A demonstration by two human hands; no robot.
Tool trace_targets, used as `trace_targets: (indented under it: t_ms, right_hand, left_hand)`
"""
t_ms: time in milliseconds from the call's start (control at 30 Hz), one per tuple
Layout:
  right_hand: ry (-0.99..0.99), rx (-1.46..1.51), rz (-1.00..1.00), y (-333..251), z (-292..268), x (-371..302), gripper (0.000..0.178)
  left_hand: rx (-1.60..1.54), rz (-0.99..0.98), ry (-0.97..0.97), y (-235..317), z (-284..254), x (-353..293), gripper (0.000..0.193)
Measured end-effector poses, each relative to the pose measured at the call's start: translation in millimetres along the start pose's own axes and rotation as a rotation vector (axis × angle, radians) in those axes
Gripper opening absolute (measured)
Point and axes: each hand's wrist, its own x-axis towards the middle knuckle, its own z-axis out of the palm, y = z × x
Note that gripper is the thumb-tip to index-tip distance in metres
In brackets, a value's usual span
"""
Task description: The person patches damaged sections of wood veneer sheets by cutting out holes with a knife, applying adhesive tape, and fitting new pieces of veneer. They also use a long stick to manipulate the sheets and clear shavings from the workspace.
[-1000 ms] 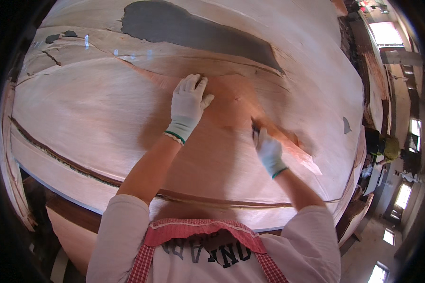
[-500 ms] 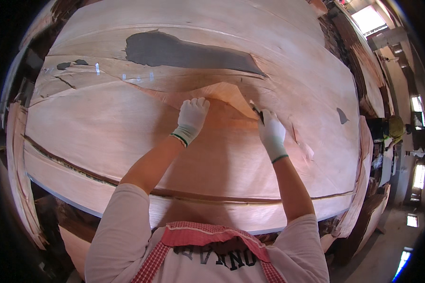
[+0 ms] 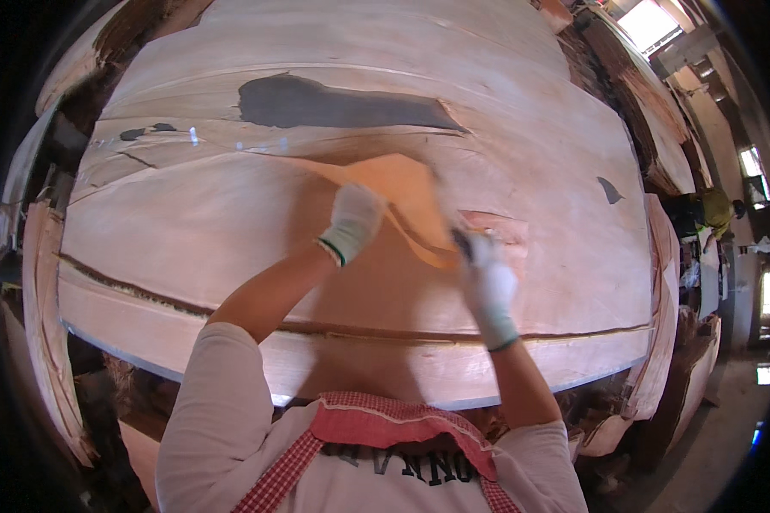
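A large pale wood veneer sheet (image 3: 180,231) spreads out in front of me, with a loose, orange-tinted veneer flap (image 3: 402,181) lifted near its middle. My left hand (image 3: 356,219), in a white glove, is closed on the near left edge of that flap; its fingertips are partly hidden. In my right hand (image 3: 489,278), also gloved and smeared by motion, is a dark-handled knife (image 3: 462,244), its blade too blurred to make out. The knife is just right of the flap's narrow, curling end. Beside it lies a torn patch (image 3: 506,231) in the sheet.
Beyond the flap, a long dark grey hole (image 3: 342,104) runs across the sheet, and a smaller hole (image 3: 610,190) is at the right. A dark split (image 3: 359,335) follows the near edge. Veneer stacks (image 3: 650,128) stand at the right; another person (image 3: 712,212) is farther off.
My left hand has moved down slightly, and the flap now stands more loosely from the sheet. My right hand has swung down with the knife. The view has shifted a little.
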Motion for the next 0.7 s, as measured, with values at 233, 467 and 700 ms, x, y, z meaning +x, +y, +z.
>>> trace_targets:
  t_ms: [233, 467, 700]
  right_hand:
    - [-0.037, 0.014, 0.725, 179, -94, -207, 0.028]
    - [-0.118, -0.358, 0.99, 215, -160, -430, 0.037]
    - [-0.63, 0.834, 0.487, 119, -75, -449, 0.032]
  left_hand:
    - [-1.054, 0.857, 0.381, 124, -98, -176, 0.036]
    - [-1.09, 0.357, 0.24, 153, -75, -235, 0.029]
    - [-1.054, 0.512, 0.086, 210, -62, -256, 0.025]
